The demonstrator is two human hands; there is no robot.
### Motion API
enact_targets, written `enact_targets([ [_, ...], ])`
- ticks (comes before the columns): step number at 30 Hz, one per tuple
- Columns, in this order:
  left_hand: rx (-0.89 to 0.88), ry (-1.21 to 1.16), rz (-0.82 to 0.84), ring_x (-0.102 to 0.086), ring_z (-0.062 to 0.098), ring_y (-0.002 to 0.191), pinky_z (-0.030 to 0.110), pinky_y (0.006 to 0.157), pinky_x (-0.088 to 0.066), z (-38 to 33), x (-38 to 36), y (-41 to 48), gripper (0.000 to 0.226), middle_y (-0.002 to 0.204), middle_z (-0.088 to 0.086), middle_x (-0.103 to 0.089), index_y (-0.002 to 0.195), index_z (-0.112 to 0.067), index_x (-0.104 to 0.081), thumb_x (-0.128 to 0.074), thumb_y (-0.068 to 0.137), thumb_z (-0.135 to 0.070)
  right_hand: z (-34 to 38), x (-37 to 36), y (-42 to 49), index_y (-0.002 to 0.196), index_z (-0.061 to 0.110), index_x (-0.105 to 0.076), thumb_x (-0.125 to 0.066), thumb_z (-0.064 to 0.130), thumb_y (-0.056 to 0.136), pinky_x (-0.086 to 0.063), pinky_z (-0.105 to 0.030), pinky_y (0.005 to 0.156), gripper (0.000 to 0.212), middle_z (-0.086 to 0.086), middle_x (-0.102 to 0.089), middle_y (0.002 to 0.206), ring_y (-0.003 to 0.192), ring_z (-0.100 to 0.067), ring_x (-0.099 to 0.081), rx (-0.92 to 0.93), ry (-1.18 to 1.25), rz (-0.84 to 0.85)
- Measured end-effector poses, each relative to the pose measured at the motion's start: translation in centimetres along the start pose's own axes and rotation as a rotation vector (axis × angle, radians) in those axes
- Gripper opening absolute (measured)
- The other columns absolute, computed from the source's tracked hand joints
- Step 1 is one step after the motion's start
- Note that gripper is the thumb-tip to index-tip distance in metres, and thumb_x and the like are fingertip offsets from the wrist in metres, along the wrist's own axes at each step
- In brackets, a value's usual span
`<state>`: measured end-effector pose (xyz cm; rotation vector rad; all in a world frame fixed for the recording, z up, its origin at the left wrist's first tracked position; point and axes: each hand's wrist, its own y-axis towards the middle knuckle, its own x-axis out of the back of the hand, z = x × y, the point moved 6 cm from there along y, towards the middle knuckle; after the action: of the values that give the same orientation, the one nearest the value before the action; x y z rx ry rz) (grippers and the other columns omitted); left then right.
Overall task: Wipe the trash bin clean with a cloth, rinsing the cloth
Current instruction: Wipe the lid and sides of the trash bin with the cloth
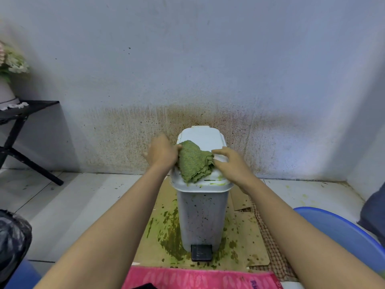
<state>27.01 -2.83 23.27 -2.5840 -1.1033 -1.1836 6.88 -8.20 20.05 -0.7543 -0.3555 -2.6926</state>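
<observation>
A white pedal trash bin [201, 215] stands on stained cardboard against the wall, its lid [205, 135] closed and its front speckled with green-brown spots. A crumpled green cloth [194, 160] lies on the lid. My left hand [161, 153] grips the cloth's left edge with the thumb on top. My right hand [231, 161] rests at the cloth's right edge, fingers spread and touching it. Green smears show on the lid's front rim [212, 183]. The black pedal [201, 252] is at the bin's base.
A blue basin [341, 230] sits at the lower right. A pink towel [200, 278] lies at the bottom edge. A black folding table [23, 115] with a flower vase stands at the left. A black bag [12, 236] is at the lower left.
</observation>
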Motion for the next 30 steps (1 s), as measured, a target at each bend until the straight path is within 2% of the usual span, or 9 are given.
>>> enact_targets([
  [2,-0.044,0.011,0.003,-0.052,0.031,0.125,0.054,0.108,-0.035,-1.7,-0.7,-1.3,0.051,0.133,0.006,-0.058,0.131,-0.011,-0.053,-0.056,0.096,-0.048,0.3,0.0,0.6,0.136,0.020,-0.055,-0.057,0.015,0.093,-0.025,-0.052,0.116,0.043,-0.002,-0.043,0.150,0.141,-0.023,-0.035,0.002,-0.010,-0.016],
  [5,0.021,-0.015,0.258,-0.041,0.040,0.135,0.061,0.109,-0.032,-3.1,-4.4,-3.2,0.088,0.145,0.015,-0.050,0.132,-0.007,-0.054,-0.027,0.086,-0.077,0.9,-0.3,2.0,0.140,0.022,-0.049,-0.051,0.014,0.086,-0.018,-0.059,0.116,0.055,-0.003,-0.042,0.151,0.141,-0.025,-0.035,-0.001,-0.066,-0.050],
  [9,0.092,0.095,0.310,0.013,0.033,0.152,0.069,0.115,0.001,-2.4,-6.5,-4.3,0.088,0.166,0.013,0.010,0.158,-0.009,-0.007,-0.024,0.096,-0.069,-0.2,-2.3,3.8,0.153,0.021,-0.027,-0.031,0.041,0.098,-0.014,-0.059,0.118,0.059,-0.001,-0.019,0.163,0.150,-0.024,-0.017,-0.043,-0.256,0.007],
  [11,0.060,0.077,0.252,-0.001,0.033,0.153,0.065,0.118,-0.008,-1.3,-6.3,-2.6,0.077,0.166,0.013,0.001,0.158,-0.011,-0.009,-0.026,0.101,-0.058,-1.1,-2.6,4.2,0.154,0.024,-0.023,-0.025,0.048,0.101,-0.012,-0.059,0.118,0.058,0.005,-0.011,0.165,0.151,-0.019,-0.009,-0.044,-0.320,0.019],
  [14,-0.020,-0.199,0.269,-0.042,0.030,0.135,0.044,0.110,-0.037,0.6,-6.1,0.4,0.051,0.152,0.008,-0.041,0.151,-0.017,-0.034,-0.031,0.105,-0.038,-1.7,-2.7,4.4,0.155,0.027,-0.022,-0.028,0.051,0.102,-0.013,-0.060,0.118,0.058,0.009,-0.008,0.164,0.151,-0.017,-0.008,-0.032,-0.305,0.023],
  [18,-0.009,-0.523,0.442,-0.044,0.010,0.117,0.012,0.080,-0.044,0.9,-5.7,2.1,0.043,0.137,-0.010,-0.042,0.152,-0.029,-0.032,-0.028,0.110,-0.023,-1.5,-2.6,4.1,0.155,0.029,-0.023,-0.029,0.050,0.102,-0.017,-0.058,0.117,0.057,0.013,-0.008,0.164,0.151,-0.015,-0.010,-0.021,-0.331,0.006],
  [22,0.036,-0.527,0.505,-0.056,0.021,0.122,0.037,0.101,-0.050,0.3,-6.7,6.0,0.047,0.144,0.000,-0.046,0.151,-0.032,-0.040,-0.027,0.109,-0.016,-1.4,-2.4,3.9,0.154,0.031,-0.026,-0.032,0.049,0.102,-0.017,-0.057,0.117,0.055,0.015,-0.010,0.163,0.151,-0.014,-0.011,-0.024,-0.311,-0.012],
  [26,0.107,-0.603,0.520,-0.070,0.025,0.099,0.039,0.084,-0.060,0.6,-6.7,8.0,0.059,0.128,0.011,-0.063,0.135,-0.029,-0.061,-0.022,0.103,0.002,-1.3,-2.2,3.6,0.151,0.031,-0.033,-0.037,0.048,0.101,-0.015,-0.057,0.118,0.052,0.014,-0.016,0.162,0.151,-0.013,-0.012,-0.020,-0.260,-0.053],
  [30,0.031,-0.646,0.466,-0.070,0.019,0.090,0.032,0.071,-0.062,1.1,-6.2,5.0,0.047,0.122,0.004,-0.068,0.139,-0.031,-0.057,-0.029,0.107,-0.010,-0.6,-2.0,3.1,0.147,0.029,-0.042,-0.038,0.044,0.103,0.001,-0.061,0.118,0.047,0.012,-0.023,0.161,0.151,-0.013,-0.008,-0.024,-0.314,-0.093],
])
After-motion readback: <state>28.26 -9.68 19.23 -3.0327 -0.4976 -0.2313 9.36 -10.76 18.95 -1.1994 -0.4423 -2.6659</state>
